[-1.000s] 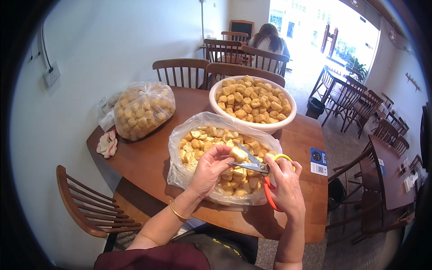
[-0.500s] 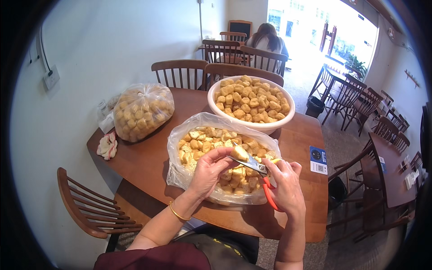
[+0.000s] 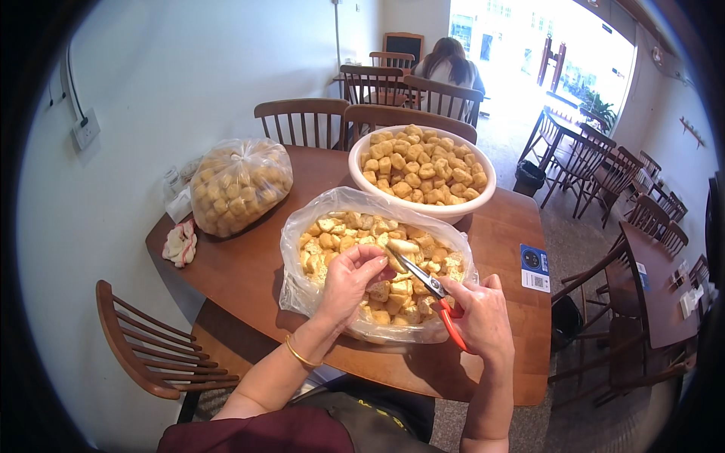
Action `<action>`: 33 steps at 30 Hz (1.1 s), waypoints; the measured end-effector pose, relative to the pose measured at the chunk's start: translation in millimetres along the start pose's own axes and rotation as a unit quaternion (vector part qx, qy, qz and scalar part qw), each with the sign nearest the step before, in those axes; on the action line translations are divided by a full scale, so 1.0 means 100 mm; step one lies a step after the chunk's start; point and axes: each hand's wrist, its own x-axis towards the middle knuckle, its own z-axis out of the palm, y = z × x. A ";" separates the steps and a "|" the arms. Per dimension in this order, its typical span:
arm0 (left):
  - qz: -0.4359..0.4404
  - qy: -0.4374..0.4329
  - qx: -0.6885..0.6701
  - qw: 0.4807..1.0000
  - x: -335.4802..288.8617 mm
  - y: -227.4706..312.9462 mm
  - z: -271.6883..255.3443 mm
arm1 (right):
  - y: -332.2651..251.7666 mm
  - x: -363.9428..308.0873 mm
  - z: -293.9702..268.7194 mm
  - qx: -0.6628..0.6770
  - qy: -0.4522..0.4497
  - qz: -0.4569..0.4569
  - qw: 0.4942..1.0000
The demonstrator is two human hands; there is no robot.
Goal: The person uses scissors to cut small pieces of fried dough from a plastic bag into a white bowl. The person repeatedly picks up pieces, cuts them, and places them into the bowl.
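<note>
My right hand [image 3: 481, 313] holds scissors [image 3: 451, 326] with red handles, their blades pointing up and left over an open clear plastic bag [image 3: 299, 293]. My left hand [image 3: 349, 285] pinches a piece of golden fried tofu puff [image 3: 395, 264] at the blade tips. Just above the blades shows another pale-sided piece [image 3: 405, 247]; whether it touches them I cannot tell. Cut tofu puffs [image 3: 332, 240] with pale insides fill the bag beneath both hands. Behind it, a white basin [image 3: 487, 198] is heaped with whole tofu puffs [image 3: 423, 162].
A tied clear bag of tofu puffs [image 3: 240, 189] stands at the table's left, near a crumpled cloth [image 3: 180, 244]. A blue and white card [image 3: 535, 268] lies at the right edge. Wooden chairs [image 3: 151, 351] surround the table [image 3: 510, 257]; a person [image 3: 451, 64] sits farther back.
The scissor blades have come together across the tofu puff, and the pale piece now appears above them. My left hand has shifted slightly left and down.
</note>
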 end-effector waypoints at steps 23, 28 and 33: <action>0.023 -0.139 0.704 0.696 2.18 0.07 1.09 | 0.41 0.08 0.05 -0.068 0.302 0.095 0.946; -0.027 -0.086 0.714 0.695 2.23 -0.08 1.24 | 0.42 0.08 0.04 -0.064 0.297 0.108 0.947; 0.007 -0.055 0.690 0.721 2.20 -0.08 1.05 | 0.38 0.09 0.04 -0.056 0.312 0.103 0.943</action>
